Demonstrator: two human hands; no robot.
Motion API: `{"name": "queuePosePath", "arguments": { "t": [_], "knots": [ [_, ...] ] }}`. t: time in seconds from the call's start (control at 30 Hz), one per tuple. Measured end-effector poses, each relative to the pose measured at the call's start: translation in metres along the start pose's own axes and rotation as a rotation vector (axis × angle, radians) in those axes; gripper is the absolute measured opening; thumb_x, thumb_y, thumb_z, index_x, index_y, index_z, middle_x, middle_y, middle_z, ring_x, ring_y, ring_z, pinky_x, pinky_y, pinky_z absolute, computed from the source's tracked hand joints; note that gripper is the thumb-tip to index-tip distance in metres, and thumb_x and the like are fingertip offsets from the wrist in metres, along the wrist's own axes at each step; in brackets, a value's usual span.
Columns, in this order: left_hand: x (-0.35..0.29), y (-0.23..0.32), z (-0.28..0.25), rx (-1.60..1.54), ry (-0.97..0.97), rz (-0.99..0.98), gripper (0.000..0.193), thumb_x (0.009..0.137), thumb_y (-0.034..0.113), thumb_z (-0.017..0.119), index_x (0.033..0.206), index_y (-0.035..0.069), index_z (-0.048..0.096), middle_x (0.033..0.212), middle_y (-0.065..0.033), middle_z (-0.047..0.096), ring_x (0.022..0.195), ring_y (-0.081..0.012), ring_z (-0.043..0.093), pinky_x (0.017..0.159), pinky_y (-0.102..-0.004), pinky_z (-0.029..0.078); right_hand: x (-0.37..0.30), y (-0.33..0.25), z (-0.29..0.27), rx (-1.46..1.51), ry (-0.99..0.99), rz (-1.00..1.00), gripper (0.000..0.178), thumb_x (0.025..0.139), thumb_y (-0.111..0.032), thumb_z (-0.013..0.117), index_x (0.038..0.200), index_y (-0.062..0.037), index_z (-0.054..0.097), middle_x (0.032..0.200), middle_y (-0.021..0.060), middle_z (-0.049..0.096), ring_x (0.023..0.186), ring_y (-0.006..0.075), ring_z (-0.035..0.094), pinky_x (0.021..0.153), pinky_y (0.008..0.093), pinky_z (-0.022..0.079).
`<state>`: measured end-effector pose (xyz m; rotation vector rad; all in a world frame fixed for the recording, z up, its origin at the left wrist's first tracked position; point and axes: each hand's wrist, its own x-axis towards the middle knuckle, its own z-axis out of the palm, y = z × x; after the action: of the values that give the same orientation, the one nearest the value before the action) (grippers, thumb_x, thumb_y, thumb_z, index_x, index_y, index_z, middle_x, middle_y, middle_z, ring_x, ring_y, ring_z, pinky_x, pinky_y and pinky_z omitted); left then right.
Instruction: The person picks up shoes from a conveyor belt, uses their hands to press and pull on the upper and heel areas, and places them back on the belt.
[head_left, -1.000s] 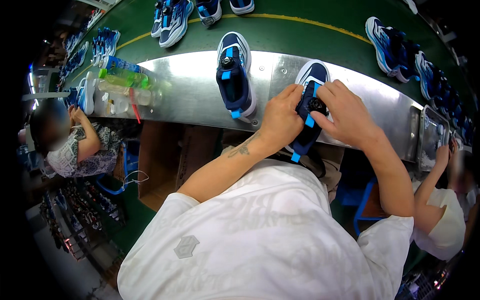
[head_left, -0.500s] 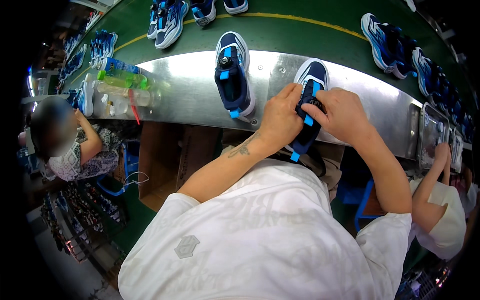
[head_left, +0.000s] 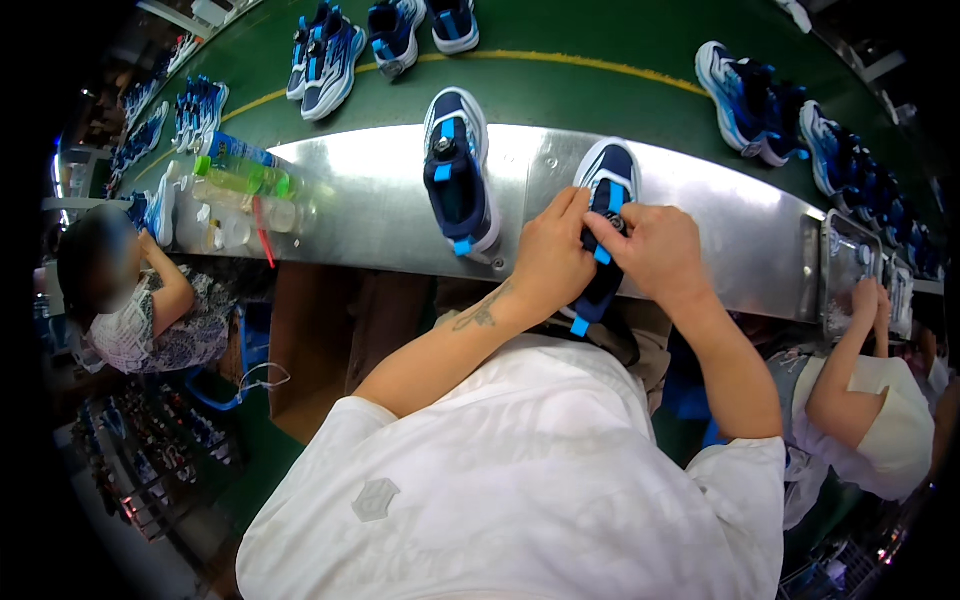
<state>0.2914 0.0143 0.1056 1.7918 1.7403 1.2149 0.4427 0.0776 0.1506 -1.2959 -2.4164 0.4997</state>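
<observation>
Both hands work on one navy shoe (head_left: pixel 606 190) that lies toe-away at the near edge of the steel shelf (head_left: pixel 350 210), its heel hanging over the edge toward the person. The left hand (head_left: pixel 548 262) clasps the shoe's left side, seemingly to steady it, while the right hand (head_left: pixel 655 250) pinches at the small round dial and blue strap on its top; the shoe sits close so both hands can reach it. A second shoe (head_left: pixel 455 175) rests untouched to the left, its toe over the shelf's far edge. Bottles (head_left: pixel 245 170) lie at the shelf's left end. More shoes (head_left: pixel 760 100) ride the green belt (head_left: pixel 600 90) beyond.
</observation>
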Motion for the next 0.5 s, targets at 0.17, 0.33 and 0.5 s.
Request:
{"name": "queuePosePath", "arguments": {
  "t": [0.17, 0.33, 0.5],
  "knots": [
    [-0.001, 0.001, -0.011, -0.013, -0.115, -0.067, 0.053, 0.076, -0.001, 0.066, 0.128, -0.003, 0.057, 0.116, -0.0243, 0.064, 0.097, -0.0505, 0.065, 0.079, -0.0543, 0.055, 0.000, -0.005, 0.003, -0.065, 0.001, 0.003, 0.060, 0.090, -0.059, 0.070, 0.063, -0.0061, 0.071, 0.058, 0.0185, 0.065, 0.057, 0.0406, 0.067, 0.053, 0.0491, 0.053],
    [0.005, 0.026, -0.094, -0.153, -0.122, 0.184, 0.051, 0.084, 0.003, 0.070, 0.133, -0.007, 0.060, 0.138, -0.0288, 0.063, 0.125, -0.0445, 0.064, 0.106, -0.0438, 0.052, -0.037, -0.036, -0.042, -0.044, -0.025, -0.212, 0.054, 0.088, -0.051, 0.077, 0.108, -0.0020, 0.067, 0.084, 0.0167, 0.068, 0.085, 0.0368, 0.068, 0.074, 0.0458, 0.055],
    [0.016, -0.041, -0.125, 0.462, 0.426, 0.012, 0.042, 0.097, 0.009, 0.065, 0.138, -0.001, 0.064, 0.121, -0.0246, 0.072, 0.111, -0.0383, 0.070, 0.098, -0.0423, 0.053, -0.053, -0.048, -0.009, -0.027, -0.373, -0.370, 0.080, 0.089, -0.014, 0.074, 0.159, -0.0040, 0.038, 0.094, 0.0188, 0.064, 0.086, 0.0344, 0.065, 0.079, 0.0464, 0.055]
  ]
}}
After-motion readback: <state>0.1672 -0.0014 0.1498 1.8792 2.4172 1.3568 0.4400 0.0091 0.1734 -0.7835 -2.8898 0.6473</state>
